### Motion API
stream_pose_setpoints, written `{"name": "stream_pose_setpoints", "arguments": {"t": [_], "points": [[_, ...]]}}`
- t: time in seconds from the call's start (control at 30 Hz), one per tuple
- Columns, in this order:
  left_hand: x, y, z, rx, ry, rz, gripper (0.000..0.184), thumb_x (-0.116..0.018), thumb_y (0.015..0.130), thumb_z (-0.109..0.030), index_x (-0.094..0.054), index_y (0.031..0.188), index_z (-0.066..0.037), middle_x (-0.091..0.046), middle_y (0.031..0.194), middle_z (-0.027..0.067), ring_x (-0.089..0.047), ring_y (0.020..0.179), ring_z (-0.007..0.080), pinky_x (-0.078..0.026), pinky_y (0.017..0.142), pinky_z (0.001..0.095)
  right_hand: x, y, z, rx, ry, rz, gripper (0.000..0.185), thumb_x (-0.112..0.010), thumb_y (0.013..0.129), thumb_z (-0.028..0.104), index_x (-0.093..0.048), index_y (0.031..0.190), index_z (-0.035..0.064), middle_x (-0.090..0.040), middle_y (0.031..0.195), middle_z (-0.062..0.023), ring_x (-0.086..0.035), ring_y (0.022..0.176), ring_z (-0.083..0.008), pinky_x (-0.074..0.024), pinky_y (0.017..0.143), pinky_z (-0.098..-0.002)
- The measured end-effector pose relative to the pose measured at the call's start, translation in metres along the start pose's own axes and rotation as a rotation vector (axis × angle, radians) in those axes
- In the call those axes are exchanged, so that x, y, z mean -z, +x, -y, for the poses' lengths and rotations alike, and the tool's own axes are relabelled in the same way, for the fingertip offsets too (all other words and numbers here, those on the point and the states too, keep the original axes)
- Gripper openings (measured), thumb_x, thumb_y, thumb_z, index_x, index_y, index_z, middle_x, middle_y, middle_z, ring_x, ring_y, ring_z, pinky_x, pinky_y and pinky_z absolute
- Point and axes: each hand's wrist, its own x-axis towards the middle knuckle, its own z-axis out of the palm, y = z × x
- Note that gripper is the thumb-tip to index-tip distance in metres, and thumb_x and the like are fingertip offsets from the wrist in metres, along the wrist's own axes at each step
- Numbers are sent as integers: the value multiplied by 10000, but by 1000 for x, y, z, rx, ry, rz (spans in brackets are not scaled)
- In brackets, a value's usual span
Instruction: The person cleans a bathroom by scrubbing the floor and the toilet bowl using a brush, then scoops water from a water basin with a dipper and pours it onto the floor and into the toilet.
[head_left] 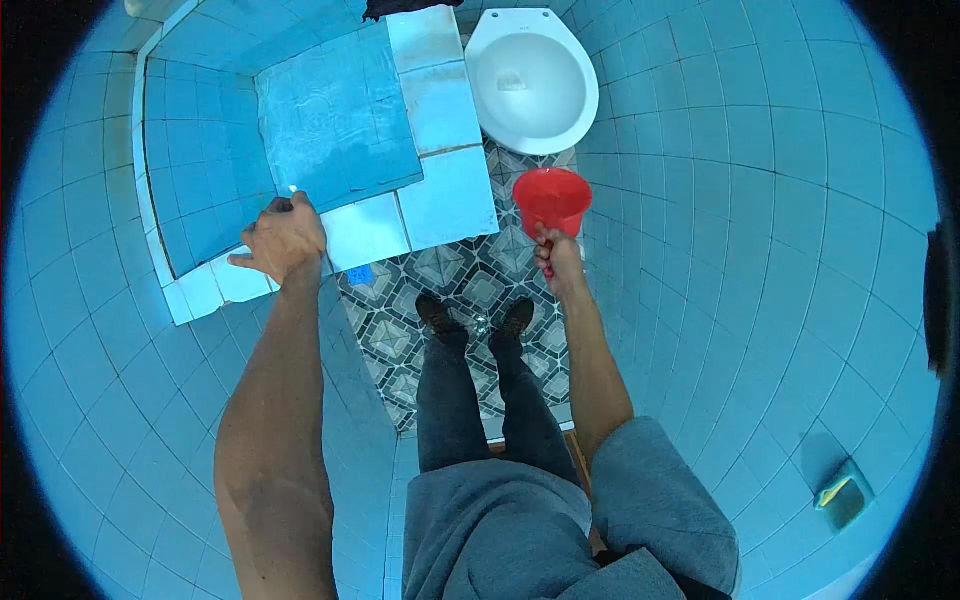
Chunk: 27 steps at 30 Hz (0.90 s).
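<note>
My right hand [560,262] is closed around the handle of a red plastic dipper [553,197], held over the patterned floor in front of the toilet. The dipper's mouth faces up, and I cannot make out whether there is water in it. At the tiled rim [368,232] of a blue water basin [340,110], my left hand [285,240] rests with its fingers apart and bent over the edge. A small white bit [293,188] shows just beyond its fingertips; whether the hand touches it is unclear.
A white toilet bowl [532,85] stands right of the basin, close to the tiled wall. Dark cloth [410,8] lies at the basin's far edge. A small blue object [360,274] is by the basin's foot. On the right wall sits a soap holder [845,495].
</note>
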Motion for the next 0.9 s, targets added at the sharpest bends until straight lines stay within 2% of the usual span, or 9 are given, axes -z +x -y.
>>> {"name": "stream_pose_setpoints", "arguments": {"t": [0.1, 0.23, 0.37, 0.43, 0.53, 0.63, 0.7, 0.73, 0.9], "points": [[0, 1, 0, 3, 18, 7, 432, -478, 873, -416, -752, 1070, -147, -699, 1109, 101, -501, 1220, 296, -40, 1149, 642, 0, 10, -9, -50, -46, -62, 197, -441, 946, 158, -542, 1044, 20, -451, 693, 6, -387, 535, -74, -307, 443, -236], [-3, 1, 2, -9, -8, -2, 438, -480, 873, -418, -750, 1072, -138, -695, 1116, 113, -493, 1237, 300, -31, 1149, 648, -4, 67, 11, 25, -336, -90, 234, -452, 926, 146, -483, 711, 57, -418, 593, -26, -375, 467, -143, -318, 413, -308], [1, 0, 1, -6, -22, 9, 440, -482, 870, -417, -749, 1078, -137, -693, 1122, 117, -491, 1244, 304, -18, 1150, 653, 12, 182, 57, 348, -1626, 35, 206, -590, 758, 131, -628, 578, 39, -640, 598, -126, -624, 516, -260, -455, 453, -400], [0, 2, 2, -5, -23, 11, 437, -486, 868, -415, -749, 1077, -136, -694, 1120, 118, -492, 1243, 305, -18, 1150, 653, 3, 203, 93, 404, -2017, -8, 161, -637, 715, 162, -732, 721, 31, -707, 750, -180, -713, 712, -315, -551, 604, -445], [2, 1, 1, -2, -29, 26, 433, -490, 866, -411, -751, 1074, -133, -696, 1116, 121, -494, 1243, 304, -17, 1150, 654, 5, 210, 130, 781, -2227, -58, 170, -655, 726, 174, -741, 770, 34, -714, 862, -202, -711, 734, -342, -558, 651, -476], [3, 0, 2, -4, -37, 27, 430, -491, 865, -407, -755, 1062, -130, -701, 1105, 119, -495, 1242, 302, -15, 1150, 655, -7, 207, 151, 529, -1645, -437, 199, -609, 779, 136, -716, 841, -20, -708, 880, -234, -718, 757, -331, -561, 632, -447], [2, 1, 1, -7, -44, 19, 429, -490, 864, -404, -757, 1054, -128, -705, 1096, 117, -496, 1241, 300, -13, 1150, 656, -12, 179, 154, 480, -679, -400, 215, -538, 842, 143, -644, 816, -42, -668, 745, -197, -692, 677, -288, -546, 560, -398], [0, 2, 2, -8, -43, 15, 426, -488, 865, -401, -759, 1049, -128, -708, 1089, 110, -498, 1239, 298, -14, 1149, 659, -26, 145, 159, 421, -488, -375, 153, -487, 860, 118, -554, 784, 3, -540, 620, -95, -579, 536, -208, -467, 444, -335], [-2, 4, 3, -7, -38, -14, 416, -483, 869, -390, -763, 1033, -131, -717, 1058, 92, -506, 1232, 295, -23, 1146, 666, -5, 108, 126, 356, 25, -143, 123, -446, 919, 104, -551, 888, 48, -523, 702, -45, -445, 511, -128, -337, 397, -268]]}}
